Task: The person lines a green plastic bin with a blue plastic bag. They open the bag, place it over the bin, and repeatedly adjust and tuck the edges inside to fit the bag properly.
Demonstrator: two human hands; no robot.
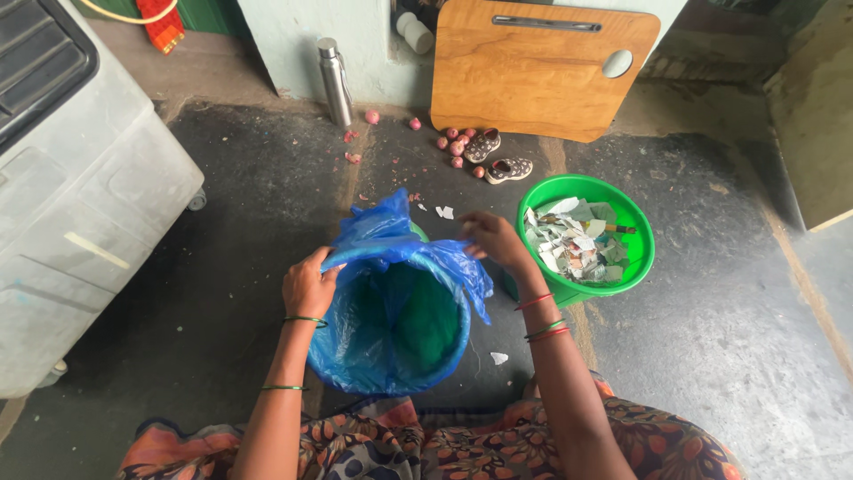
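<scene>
Dark floor with green tub

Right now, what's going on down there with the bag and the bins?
A person is fitting a blue plastic bag into a green bin on the dark floor. The left hand grips the bag's rim on one side, and the right hand pinches the loose edge on the other. Part of the bag is bunched up at the far rim, not folded over it. Beside it stands a green tub filled with torn paper scraps.
</scene>
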